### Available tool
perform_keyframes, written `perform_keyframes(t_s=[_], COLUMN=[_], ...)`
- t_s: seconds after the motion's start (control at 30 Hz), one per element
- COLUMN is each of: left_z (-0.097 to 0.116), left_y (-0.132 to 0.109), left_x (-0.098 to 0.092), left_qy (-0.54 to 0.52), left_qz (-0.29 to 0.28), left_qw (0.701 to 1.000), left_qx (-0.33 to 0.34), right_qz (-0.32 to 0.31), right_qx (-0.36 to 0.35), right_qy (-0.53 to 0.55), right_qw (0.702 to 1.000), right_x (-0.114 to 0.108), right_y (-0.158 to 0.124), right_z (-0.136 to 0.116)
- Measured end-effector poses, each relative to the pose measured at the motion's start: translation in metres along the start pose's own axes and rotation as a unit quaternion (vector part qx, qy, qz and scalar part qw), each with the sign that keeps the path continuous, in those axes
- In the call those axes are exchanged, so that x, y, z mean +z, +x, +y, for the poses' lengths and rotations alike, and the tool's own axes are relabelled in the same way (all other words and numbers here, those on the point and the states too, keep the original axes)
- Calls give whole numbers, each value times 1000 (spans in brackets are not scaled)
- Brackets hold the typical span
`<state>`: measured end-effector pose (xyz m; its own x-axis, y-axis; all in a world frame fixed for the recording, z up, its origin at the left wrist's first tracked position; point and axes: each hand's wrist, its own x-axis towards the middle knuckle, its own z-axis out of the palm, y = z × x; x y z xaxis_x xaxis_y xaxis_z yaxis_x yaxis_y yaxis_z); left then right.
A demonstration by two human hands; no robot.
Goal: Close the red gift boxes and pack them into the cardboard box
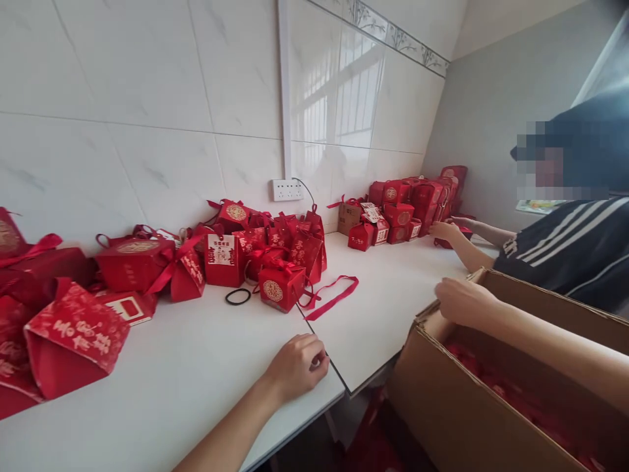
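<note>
My left hand (298,367) rests on the white table near its front edge, fingers curled in a loose fist with nothing seen in them. Over the rim of an open cardboard carton (457,406) hangs my right hand (464,301), its fingers also folded in and no object showing. Inside the carton lie red items (511,393), partly hidden by its wall and my forearm. Beyond my left hand stand a small red gift box (281,288) with a round gold emblem, a loose red ribbon (334,298) and a black ring-shaped band (238,297).
Several red gift boxes (157,262) crowd the left side, with more stacked (398,210) at the far right. At right, a co-worker in a dark striped top (565,242) has their hands (445,233) at a red box. A power strip (287,190) is on the tiled wall.
</note>
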<state>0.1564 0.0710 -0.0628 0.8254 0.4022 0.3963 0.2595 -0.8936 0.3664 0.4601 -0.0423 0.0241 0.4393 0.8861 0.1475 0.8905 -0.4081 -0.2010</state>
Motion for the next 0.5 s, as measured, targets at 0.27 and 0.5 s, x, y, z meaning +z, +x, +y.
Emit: perform_keyframes(t_s=[0.27,0.5], left_z=[-8,-21], left_y=[-6,-7], left_x=[0,-4], left_qy=[-38,-57], left_qz=[58,139], left_qw=[998,985], left_qx=[-8,-86], right_qz=[-92,-104], right_qx=[-182,-150], right_qy=[-11,36], right_qw=[979,983], right_x=[11,54], right_y=[43,75], right_z=[-186,-248])
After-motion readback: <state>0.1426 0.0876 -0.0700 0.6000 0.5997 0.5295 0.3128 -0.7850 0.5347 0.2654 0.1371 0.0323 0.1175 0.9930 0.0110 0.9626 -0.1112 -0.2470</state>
